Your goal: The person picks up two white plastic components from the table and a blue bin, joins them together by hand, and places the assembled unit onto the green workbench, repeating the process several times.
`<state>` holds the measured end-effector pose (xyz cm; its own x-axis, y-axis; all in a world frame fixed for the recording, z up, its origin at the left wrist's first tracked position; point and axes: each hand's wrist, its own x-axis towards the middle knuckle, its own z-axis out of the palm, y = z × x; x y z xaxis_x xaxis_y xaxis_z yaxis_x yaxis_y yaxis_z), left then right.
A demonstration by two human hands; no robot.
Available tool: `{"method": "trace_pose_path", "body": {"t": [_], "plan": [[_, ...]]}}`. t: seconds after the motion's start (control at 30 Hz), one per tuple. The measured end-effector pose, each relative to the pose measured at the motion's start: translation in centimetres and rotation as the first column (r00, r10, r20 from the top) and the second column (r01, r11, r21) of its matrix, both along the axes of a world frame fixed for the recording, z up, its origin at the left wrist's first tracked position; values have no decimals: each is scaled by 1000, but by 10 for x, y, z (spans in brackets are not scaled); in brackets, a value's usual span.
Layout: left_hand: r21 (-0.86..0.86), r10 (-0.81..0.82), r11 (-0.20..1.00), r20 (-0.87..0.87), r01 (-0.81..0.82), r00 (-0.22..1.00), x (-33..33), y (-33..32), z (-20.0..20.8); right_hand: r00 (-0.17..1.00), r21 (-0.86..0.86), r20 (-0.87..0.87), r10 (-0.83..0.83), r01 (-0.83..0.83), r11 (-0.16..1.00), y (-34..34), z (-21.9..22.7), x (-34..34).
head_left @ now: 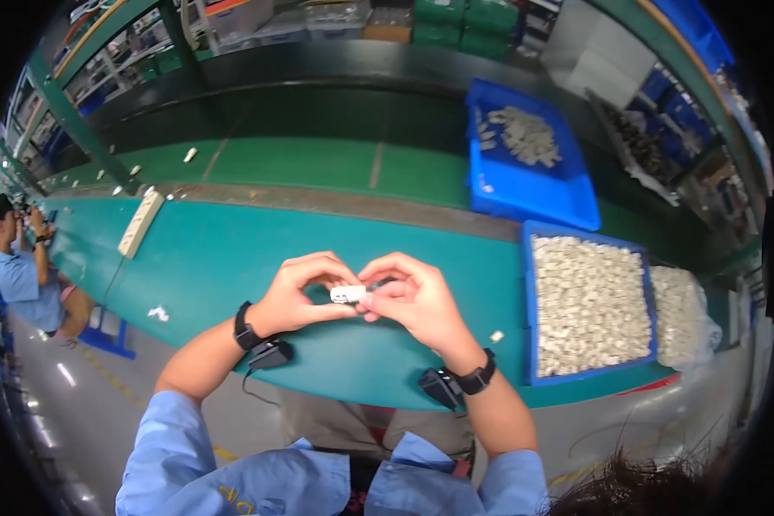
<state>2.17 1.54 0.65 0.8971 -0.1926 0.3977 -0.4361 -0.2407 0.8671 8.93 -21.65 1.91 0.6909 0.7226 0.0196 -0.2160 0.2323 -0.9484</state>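
In front of me, above the green worktop, a small white plastic housing with dark slots at one end sits between my two hands. My left hand curves around it, thumb and forefinger closed in at its near and far sides. With thumb and fingers pinched, my right hand grips its right end. The fingertips partly hide that end. A loose white piece lies on the worktop to the right of my right wrist.
A blue tray full of small white pieces stands at right, beside a clear bag of similar pieces. Behind sits a blue bin with pale parts. A power strip lies at left; another person works beyond.
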Motion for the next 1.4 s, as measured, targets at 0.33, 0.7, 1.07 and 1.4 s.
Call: {"method": "trace_pose_path", "body": {"t": [0.33,0.7,1.07,1.4], "plan": [[55,4,998,-195,7,981,13,12,3,739,239,-143,-659,671,701,-40,18,65],[204,61,979,-203,-18,977,29,21,0,890,-321,400,-220,361,876,-6,-48,59],[236,431,882,-55,-408,901,87,138,-16,544,-444,837,-65,743,501,-91,17,3],[695,925,77,218,-714,311,159,374,-75,623,-613,782,10,766,195,-126,-11,-64]]}}
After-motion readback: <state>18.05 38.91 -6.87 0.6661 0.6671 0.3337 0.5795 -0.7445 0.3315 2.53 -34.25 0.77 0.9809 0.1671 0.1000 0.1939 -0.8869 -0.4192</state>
